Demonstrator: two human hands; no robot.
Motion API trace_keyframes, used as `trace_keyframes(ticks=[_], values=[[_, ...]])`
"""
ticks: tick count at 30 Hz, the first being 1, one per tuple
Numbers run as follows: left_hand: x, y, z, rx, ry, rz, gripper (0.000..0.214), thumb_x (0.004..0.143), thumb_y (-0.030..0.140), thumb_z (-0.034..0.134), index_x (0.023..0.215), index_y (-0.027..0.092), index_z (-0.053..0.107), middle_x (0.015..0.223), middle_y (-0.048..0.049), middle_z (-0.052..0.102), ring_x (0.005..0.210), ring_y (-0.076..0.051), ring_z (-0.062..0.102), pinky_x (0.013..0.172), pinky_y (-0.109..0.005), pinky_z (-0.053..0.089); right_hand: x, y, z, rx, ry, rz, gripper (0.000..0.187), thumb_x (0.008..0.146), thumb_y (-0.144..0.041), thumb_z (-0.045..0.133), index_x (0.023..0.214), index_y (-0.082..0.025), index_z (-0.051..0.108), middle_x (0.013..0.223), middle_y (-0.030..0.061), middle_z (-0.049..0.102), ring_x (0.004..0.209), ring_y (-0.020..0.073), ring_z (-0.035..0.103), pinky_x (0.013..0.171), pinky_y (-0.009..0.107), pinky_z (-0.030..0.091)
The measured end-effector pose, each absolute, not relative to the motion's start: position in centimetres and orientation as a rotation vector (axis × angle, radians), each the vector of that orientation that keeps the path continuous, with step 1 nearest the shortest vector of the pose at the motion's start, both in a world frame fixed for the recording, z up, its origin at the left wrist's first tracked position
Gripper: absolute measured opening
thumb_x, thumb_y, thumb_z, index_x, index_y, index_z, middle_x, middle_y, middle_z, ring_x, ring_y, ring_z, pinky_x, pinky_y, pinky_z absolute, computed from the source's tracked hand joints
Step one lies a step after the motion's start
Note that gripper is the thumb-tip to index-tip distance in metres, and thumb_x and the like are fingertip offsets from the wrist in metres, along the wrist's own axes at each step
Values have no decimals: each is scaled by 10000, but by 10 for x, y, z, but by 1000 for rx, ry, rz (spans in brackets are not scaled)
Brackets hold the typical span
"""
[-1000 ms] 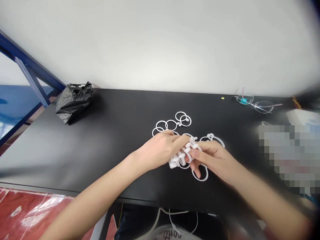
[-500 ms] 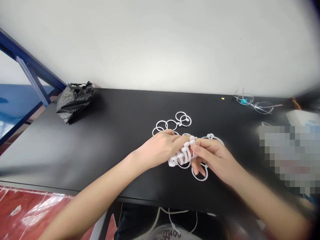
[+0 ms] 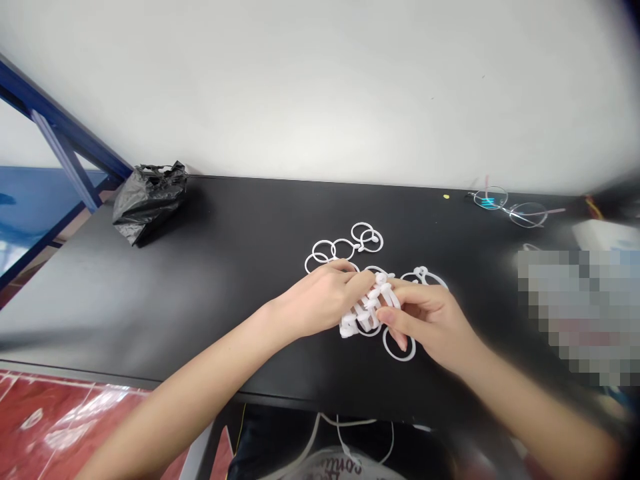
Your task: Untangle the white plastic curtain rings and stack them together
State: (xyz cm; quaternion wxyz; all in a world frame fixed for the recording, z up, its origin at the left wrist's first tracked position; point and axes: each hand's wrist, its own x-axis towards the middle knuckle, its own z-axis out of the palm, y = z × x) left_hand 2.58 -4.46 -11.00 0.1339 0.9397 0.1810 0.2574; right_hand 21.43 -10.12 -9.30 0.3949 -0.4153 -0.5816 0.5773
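Observation:
Several white plastic rings (image 3: 373, 303) with small rounded knobs are bunched in a row between my hands. My left hand (image 3: 327, 297) is closed around the bunch from the left, its fingers partly hidden behind the rings. From the right, my right hand (image 3: 433, 317) pinches the end of the same bunch with thumb and fingers. A loose white ring (image 3: 399, 345) lies on the table below my right fingers. More loose rings (image 3: 343, 250) lie beyond my left hand, and others (image 3: 430, 275) are partly hidden behind my right hand.
A crumpled black plastic bag (image 3: 150, 200) stands at the back left of the black table (image 3: 225, 253). Eyeglasses (image 3: 510, 208) lie at the back right. A blurred-out pale object (image 3: 580, 313) is on the right. Cables (image 3: 340, 425) hang below the front edge.
The bunch of rings has tilted and shifted slightly between my hands. My right thumb has moved a little down and left along it. The loose rings have stayed put.

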Motion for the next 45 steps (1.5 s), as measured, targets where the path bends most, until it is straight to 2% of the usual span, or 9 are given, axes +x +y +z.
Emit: trace_keyframes(ticks=[5, 8, 12, 16, 22, 30, 36, 39, 45], values=[[22, -43, -108, 2538, 571, 702, 165, 928, 157, 430, 768, 193, 412, 639, 30, 479, 578, -111, 431, 620, -233, 463, 210, -108, -90, -997, -1587, 1266, 294, 845, -213, 699, 557, -184, 646, 627, 0, 573, 512, 93, 549, 409, 196, 466], [21, -43, -108, 2430, 607, 664, 137, 906, 191, 488, 781, 186, 432, 654, 34, 471, 571, -104, 414, 557, -213, 400, 210, -110, -91, -977, -1570, 1265, 245, 864, -216, 680, 621, -189, 683, 663, 10, 610, 527, 101, 585, 451, 214, 508], [24, -43, -111, 2409, 642, 651, 119, 904, 174, 487, 792, 179, 447, 661, 28, 489, 585, -107, 424, 570, -218, 392, 210, -109, -95, -1027, -1430, 1372, 165, 864, -231, 688, 709, -180, 711, 688, 11, 629, 479, 88, 584, 427, 210, 512], [27, -45, -113, 2445, 656, 652, 109, 868, 133, 511, 795, 179, 444, 644, 27, 505, 569, -107, 411, 584, -220, 400, 207, -111, -97, -1031, -1408, 1482, 28, 799, -212, 755, 802, -189, 740, 730, 20, 684, 554, 117, 645, 439, 198, 531], [27, -44, -108, 2446, 642, 564, 101, 896, 262, 537, 913, 167, 507, 646, 20, 562, 548, -124, 448, 609, -251, 428, 204, -112, -97, -1087, -1405, 1539, 108, 859, -250, 699, 786, -176, 725, 674, 23, 717, 588, 117, 672, 487, 176, 545], [24, -41, -107, 2298, 623, 419, 151, 819, 157, 567, 715, 173, 458, 628, 25, 536, 527, -98, 462, 525, -213, 357, 207, -110, -97, -1086, -1499, 1495, 136, 853, -236, 701, 730, -181, 686, 650, -13, 663, 552, 94, 635, 518, 188, 553], [27, -39, -106, 2004, 448, 457, 252, 789, 135, 535, 597, 164, 374, 554, 63, 415, 497, -55, 355, 493, -186, 310, 209, -113, -97, -959, -1813, 1155, 146, 864, -176, 692, 719, -196, 699, 645, -19, 685, 599, 103, 651, 594, 205, 539], [27, -39, -105, 1873, 449, 463, 199, 796, 118, 496, 617, 157, 417, 590, 48, 466, 527, -62, 405, 513, -185, 350, 210, -113, -96, -927, -1852, 1139, 144, 868, -164, 683, 731, -201, 711, 696, -14, 720, 647, 109, 679, 648, 206, 558], [26, -42, -108, 1807, 563, 576, 78, 825, 175, 561, 754, 142, 564, 671, 17, 618, 589, -96, 550, 563, -193, 431, 207, -113, -100, -1026, -1512, 1414, 68, 879, -224, 672, 824, -199, 703, 708, -8, 704, 611, 110, 678, 575, 202, 586]])
